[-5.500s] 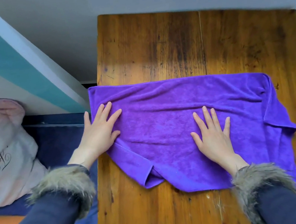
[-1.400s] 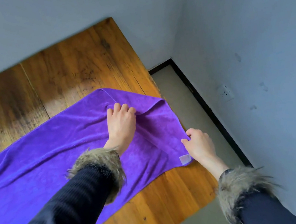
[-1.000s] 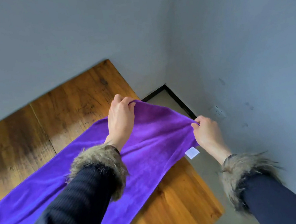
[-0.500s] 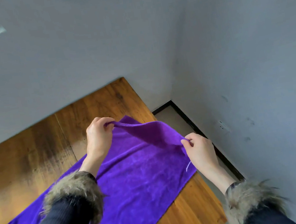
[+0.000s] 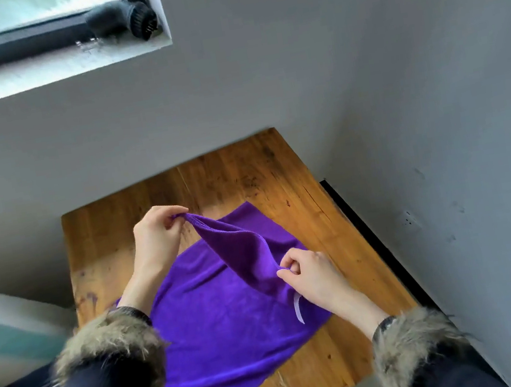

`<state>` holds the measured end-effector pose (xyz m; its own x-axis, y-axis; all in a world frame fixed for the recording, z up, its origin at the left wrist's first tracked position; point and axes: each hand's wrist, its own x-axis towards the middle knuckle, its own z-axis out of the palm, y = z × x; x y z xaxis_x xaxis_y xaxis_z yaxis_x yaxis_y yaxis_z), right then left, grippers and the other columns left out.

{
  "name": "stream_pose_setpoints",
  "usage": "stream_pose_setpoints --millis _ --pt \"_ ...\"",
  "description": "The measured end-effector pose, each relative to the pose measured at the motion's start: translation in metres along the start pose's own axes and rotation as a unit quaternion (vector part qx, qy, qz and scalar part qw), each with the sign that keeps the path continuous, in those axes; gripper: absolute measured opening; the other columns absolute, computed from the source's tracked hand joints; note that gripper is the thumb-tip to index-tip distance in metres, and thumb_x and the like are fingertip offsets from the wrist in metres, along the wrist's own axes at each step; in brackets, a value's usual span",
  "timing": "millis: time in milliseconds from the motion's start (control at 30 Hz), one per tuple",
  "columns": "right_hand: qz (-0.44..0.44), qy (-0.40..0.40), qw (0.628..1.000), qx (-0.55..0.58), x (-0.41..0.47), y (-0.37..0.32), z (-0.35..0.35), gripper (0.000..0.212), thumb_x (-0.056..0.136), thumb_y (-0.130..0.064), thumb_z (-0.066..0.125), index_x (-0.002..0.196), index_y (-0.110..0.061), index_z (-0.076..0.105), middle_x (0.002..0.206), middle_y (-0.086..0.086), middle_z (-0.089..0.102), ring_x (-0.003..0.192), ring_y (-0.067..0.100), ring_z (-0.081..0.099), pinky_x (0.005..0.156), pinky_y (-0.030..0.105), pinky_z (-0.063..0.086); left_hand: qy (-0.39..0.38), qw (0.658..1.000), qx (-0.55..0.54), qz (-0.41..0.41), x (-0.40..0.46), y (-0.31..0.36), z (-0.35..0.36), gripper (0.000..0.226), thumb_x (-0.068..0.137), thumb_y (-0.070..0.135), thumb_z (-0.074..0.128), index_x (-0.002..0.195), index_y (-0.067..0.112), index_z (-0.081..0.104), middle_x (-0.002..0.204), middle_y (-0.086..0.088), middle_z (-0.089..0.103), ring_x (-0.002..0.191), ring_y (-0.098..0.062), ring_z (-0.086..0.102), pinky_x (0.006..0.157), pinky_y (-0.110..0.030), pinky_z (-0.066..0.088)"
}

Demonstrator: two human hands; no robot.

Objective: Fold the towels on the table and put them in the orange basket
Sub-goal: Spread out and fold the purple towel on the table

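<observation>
A purple towel point(image 5: 221, 325) lies across the wooden table point(image 5: 277, 169), its far end lifted clear of the wood; the left hand point(image 5: 157, 239) pinches one raised corner between thumb and fingers at about 11 o'clock from the towel's middle; the right hand point(image 5: 314, 276) pinches the other corner at about 2 o'clock, with the hemmed edge sagging between them; a white tag point(image 5: 298, 308) hangs just below the right hand; both wrists wear fur cuffs point(image 5: 111, 350); a window sill point(image 5: 54, 71) sits at 11 o'clock on the grey wall.
</observation>
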<state>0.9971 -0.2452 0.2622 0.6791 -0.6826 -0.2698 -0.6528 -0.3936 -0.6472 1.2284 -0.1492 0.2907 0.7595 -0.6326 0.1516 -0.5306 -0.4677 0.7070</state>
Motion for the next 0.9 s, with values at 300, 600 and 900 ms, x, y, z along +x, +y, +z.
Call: stream_pose_setpoints --millis 300,600,900 --pt "-0.031 -0.133 0.991 0.004 -0.047 -0.073 0.112 0.014 0.084 -0.025 0.062 0.091 -0.013 0.064 0.078 0.002 0.065 0.086 0.025 0.06 0.082 0.033 0.044 -0.009 0.998 -0.008 -0.064 -0.063 -0.085 -0.062 0.019 0.083 -0.003 0.059 0.093 0.007 0.072 0.097 -0.009 0.067 0.08 -0.018 0.061 0.075 -0.012 0.038" --pt "-0.01 -0.229 0.972 -0.05 -0.041 -0.046 0.176 0.029 0.091 -0.019 0.054 0.118 -0.009 0.06 0.116 0.009 0.065 0.109 0.023 0.059 0.094 0.028 0.04 -0.211 0.945 0.034 -0.247 -0.162 -0.168 -0.025 0.044 0.09 0.015 0.056 0.132 0.003 0.047 0.132 -0.017 0.052 0.119 -0.027 0.051 0.098 -0.028 0.034" --pt "0.0 -0.235 0.921 -0.31 0.026 0.019 0.171 0.066 0.094 -0.034 0.047 0.149 -0.025 0.011 0.158 0.004 -0.005 0.144 0.03 -0.003 0.109 0.057 0.025 -0.35 0.903 0.114 -0.222 -0.229 -0.181 0.043 0.073 0.095 0.044 0.043 0.148 0.005 0.012 0.158 -0.012 -0.006 0.145 -0.027 -0.005 0.116 -0.042 0.005"
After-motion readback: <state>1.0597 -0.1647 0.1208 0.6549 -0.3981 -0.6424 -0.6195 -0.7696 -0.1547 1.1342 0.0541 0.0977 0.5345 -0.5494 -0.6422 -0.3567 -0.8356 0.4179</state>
